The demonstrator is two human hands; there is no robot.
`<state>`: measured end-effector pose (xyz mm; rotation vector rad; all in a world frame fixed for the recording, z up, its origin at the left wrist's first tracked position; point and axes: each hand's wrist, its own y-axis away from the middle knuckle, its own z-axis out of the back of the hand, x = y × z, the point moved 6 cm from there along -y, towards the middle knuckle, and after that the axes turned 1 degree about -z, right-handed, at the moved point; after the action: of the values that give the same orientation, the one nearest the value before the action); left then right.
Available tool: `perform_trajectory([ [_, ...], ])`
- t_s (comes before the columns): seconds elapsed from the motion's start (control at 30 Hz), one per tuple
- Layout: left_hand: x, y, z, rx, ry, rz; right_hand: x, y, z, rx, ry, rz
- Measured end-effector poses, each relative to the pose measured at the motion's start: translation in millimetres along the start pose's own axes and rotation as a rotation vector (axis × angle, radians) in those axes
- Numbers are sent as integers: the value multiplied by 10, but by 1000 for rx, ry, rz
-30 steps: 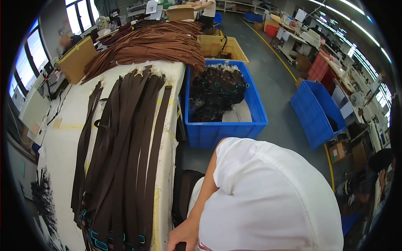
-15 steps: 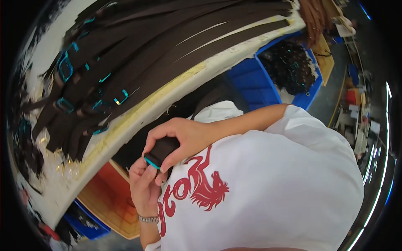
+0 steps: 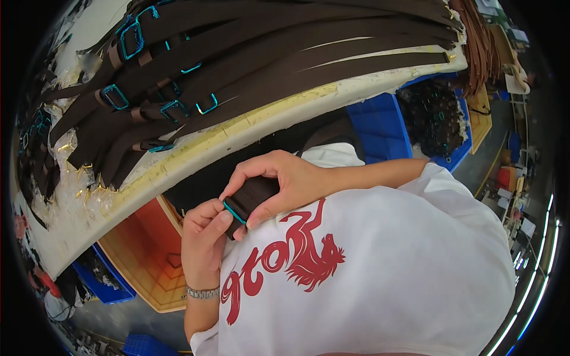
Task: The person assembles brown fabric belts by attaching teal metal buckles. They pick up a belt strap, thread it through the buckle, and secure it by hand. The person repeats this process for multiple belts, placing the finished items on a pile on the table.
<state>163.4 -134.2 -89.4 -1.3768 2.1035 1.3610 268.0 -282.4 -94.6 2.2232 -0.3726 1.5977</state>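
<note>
In front of my white shirt I hold a dark brown belt (image 3: 255,193) with a buckle edged in bright teal (image 3: 235,210). The strap looks bent over on itself, with a row of small marks on its face. My right hand (image 3: 285,181) curves around the strap, thumb below and fingers above. At the buckle end, the thumb and forefinger of my left hand (image 3: 205,234) pinch the belt's edge. A metal watch band circles my left wrist. Part of the strap is hidden behind my fingers.
A long pale worktable (image 3: 231,139) bears many dark belts (image 3: 267,53) with teal-edged buckles. Clear plastic wrap (image 3: 83,178) lies at its left end. Below stand an orange-yellow crate (image 3: 145,255) and a blue bin (image 3: 377,127). Brown straps (image 3: 478,53) hang off the far corner.
The view has shifted, so table and hands sit differently in the picture. My hands keep hold of the belt, and more of the strap's marked face shows now.
</note>
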Motion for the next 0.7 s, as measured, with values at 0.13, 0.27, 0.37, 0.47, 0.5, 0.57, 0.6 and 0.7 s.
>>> perform_trajectory([
  [0.13, -170, 75, -25, -41, -336, -1, 31, -3, -21, 68, 90, 69],
  [0.27, -283, 258, -178, -194, -625, -249, 95, 2, -44, 69, 133, 120],
  [0.37, -350, 250, -34, -281, -763, -367, 131, -33, -14, 79, 162, -35],
  [0.47, -690, 301, -265, -281, -1219, -781, 65, -86, -43, 140, 148, -115],
  [0.5, -720, 257, -319, -164, -1218, -738, 49, -114, -64, 181, 131, -143],
  [0.57, -733, 185, -319, 22, -1195, -669, 22, -153, -111, 218, 91, -158],
  [0.6, -747, 147, -265, 93, -1175, -645, -1, -169, -123, 212, 68, -147],
  [0.7, -760, 157, -251, 109, -763, -648, -2, -183, -198, 228, 68, -39],
])
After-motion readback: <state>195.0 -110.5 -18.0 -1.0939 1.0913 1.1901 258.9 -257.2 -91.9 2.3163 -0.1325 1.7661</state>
